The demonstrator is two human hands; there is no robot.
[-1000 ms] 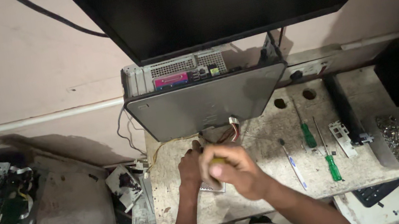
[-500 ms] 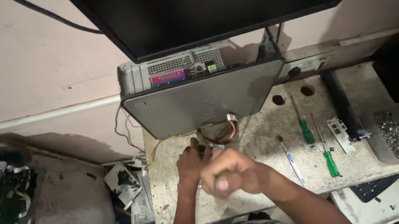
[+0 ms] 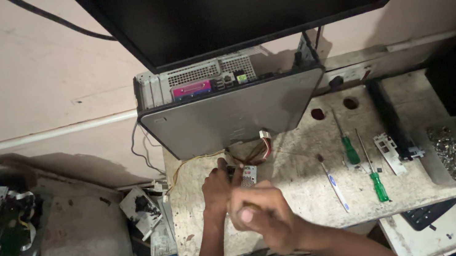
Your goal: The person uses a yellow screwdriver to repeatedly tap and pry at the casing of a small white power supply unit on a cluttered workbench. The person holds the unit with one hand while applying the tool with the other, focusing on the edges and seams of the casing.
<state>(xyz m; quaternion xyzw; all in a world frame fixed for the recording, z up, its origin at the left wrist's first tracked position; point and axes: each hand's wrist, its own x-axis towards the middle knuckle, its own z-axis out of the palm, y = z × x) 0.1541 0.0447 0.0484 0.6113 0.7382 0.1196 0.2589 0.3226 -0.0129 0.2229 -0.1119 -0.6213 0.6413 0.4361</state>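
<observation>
Nearest, the right hand (image 3: 262,212) is curled into a closed fist, raised above the bench (image 3: 314,194); what its grip holds cannot be told. Just beyond, the left hand (image 3: 216,186) presses down with its fingers closed on a small part (image 3: 247,174) lying on the bench, wires (image 3: 254,151) running from it. Farther back stands a grey computer case (image 3: 232,115), with two green screwdrivers (image 3: 349,150) to the right.

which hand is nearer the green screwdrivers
Right. The right hand is closed in a fist at the bench's front middle, a clear gap left of the green screwdrivers. The left hand is farther left, on a small part by the wires.
</observation>
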